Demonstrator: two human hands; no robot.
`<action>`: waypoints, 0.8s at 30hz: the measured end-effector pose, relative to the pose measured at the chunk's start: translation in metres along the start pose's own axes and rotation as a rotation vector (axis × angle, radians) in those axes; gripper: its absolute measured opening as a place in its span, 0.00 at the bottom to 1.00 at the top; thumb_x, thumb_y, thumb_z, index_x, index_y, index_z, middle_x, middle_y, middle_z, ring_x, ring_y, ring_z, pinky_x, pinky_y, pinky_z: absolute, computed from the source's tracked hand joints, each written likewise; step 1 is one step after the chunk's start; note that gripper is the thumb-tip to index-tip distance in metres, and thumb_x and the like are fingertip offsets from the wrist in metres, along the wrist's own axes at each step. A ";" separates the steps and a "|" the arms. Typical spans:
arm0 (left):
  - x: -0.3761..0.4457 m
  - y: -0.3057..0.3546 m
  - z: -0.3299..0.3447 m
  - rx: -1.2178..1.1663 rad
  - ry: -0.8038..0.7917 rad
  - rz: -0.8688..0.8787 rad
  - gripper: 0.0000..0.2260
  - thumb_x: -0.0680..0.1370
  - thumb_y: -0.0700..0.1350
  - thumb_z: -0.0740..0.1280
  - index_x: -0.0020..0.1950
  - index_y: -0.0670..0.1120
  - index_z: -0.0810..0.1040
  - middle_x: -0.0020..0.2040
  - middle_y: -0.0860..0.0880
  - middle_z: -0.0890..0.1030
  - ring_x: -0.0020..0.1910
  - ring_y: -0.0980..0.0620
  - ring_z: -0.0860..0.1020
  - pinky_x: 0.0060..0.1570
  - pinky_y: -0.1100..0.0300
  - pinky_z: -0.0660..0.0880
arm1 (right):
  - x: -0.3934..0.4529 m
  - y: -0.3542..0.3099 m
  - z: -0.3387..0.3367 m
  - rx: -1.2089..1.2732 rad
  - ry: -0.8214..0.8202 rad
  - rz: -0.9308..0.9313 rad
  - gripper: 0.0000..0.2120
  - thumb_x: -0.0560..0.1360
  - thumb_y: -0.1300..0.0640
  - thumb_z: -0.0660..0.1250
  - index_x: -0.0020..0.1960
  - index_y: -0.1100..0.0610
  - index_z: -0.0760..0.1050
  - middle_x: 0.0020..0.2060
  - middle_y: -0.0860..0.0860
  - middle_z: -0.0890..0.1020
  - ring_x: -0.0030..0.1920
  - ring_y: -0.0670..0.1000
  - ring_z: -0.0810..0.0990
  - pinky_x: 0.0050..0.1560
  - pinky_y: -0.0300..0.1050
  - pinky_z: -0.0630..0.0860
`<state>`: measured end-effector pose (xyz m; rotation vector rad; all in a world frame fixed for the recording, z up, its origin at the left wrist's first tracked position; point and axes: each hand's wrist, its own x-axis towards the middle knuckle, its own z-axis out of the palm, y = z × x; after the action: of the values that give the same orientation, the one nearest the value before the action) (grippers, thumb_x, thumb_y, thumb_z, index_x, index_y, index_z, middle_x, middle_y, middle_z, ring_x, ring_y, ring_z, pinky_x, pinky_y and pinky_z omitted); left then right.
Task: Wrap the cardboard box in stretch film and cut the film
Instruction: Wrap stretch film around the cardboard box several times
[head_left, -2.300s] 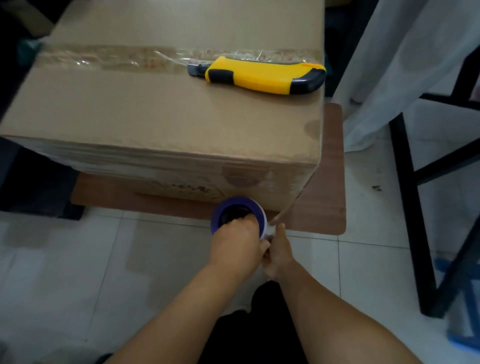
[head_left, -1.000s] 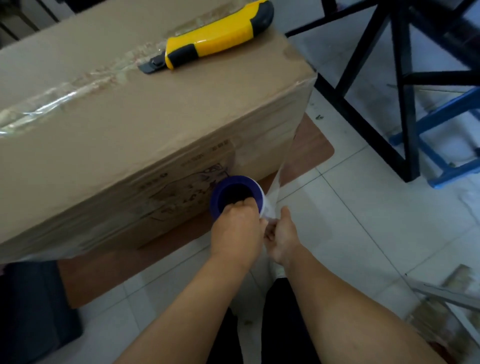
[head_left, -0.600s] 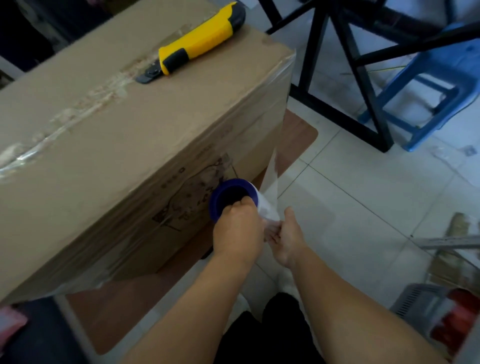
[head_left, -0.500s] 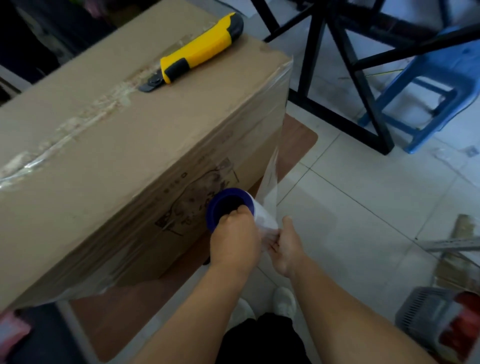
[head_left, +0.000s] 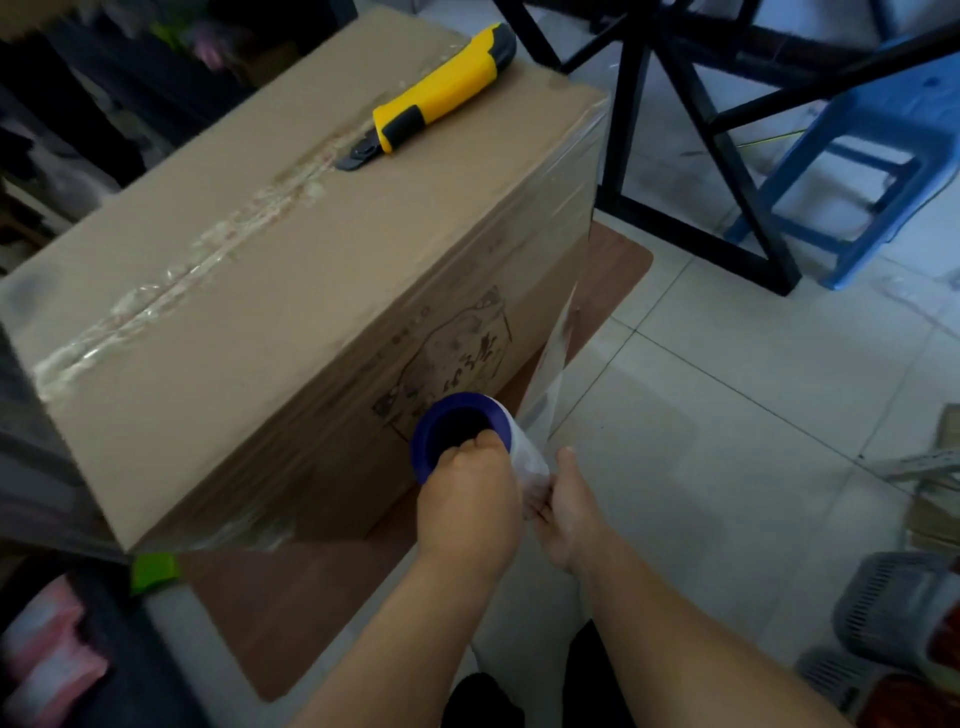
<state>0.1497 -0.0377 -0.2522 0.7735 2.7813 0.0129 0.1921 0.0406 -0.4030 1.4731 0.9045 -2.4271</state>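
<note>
A large cardboard box (head_left: 291, 270) stands on a brown board (head_left: 291, 613) on the tiled floor, with clear film over its sides. My left hand (head_left: 467, 499) grips the stretch film roll (head_left: 457, 431), which has a blue core, upright against the box's near side. My right hand (head_left: 569, 506) holds the roll's lower part from the right. A taut sheet of stretch film (head_left: 558, 353) runs from the roll up to the box's right corner. A yellow and black utility knife (head_left: 436, 96) lies on top of the box near the taped seam.
A black metal frame (head_left: 691, 119) and a blue plastic stool (head_left: 862, 145) stand on the floor to the right of the box. Grey baskets (head_left: 893, 613) sit at the lower right. Dark clutter and a pink bag (head_left: 47, 660) lie at the left.
I have moved round the box's corner with the roll in both hands, so the film now stretches across the right corner. The knife stays on top of the box.
</note>
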 end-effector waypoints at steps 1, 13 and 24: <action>-0.004 -0.006 0.000 0.002 0.003 0.016 0.14 0.79 0.47 0.63 0.62 0.44 0.69 0.54 0.48 0.79 0.50 0.53 0.79 0.45 0.65 0.74 | -0.002 0.008 0.004 0.011 0.007 -0.007 0.26 0.80 0.36 0.45 0.35 0.53 0.66 0.27 0.50 0.74 0.33 0.48 0.73 0.46 0.43 0.72; -0.054 -0.076 -0.001 0.100 -0.006 0.204 0.15 0.80 0.47 0.62 0.63 0.43 0.68 0.56 0.47 0.78 0.52 0.52 0.78 0.46 0.63 0.75 | -0.016 0.107 0.051 0.184 0.047 -0.044 0.36 0.76 0.31 0.47 0.65 0.59 0.71 0.53 0.58 0.80 0.53 0.53 0.79 0.57 0.45 0.72; -0.087 -0.115 -0.001 0.028 -0.029 0.155 0.11 0.79 0.47 0.63 0.60 0.46 0.70 0.53 0.51 0.79 0.50 0.55 0.79 0.43 0.65 0.75 | -0.040 0.146 0.071 0.192 0.062 -0.005 0.39 0.77 0.32 0.49 0.73 0.61 0.65 0.66 0.62 0.75 0.64 0.57 0.76 0.60 0.48 0.75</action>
<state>0.1638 -0.1804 -0.2392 0.9865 2.6933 -0.0084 0.2217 -0.1240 -0.4062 1.6185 0.7033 -2.5463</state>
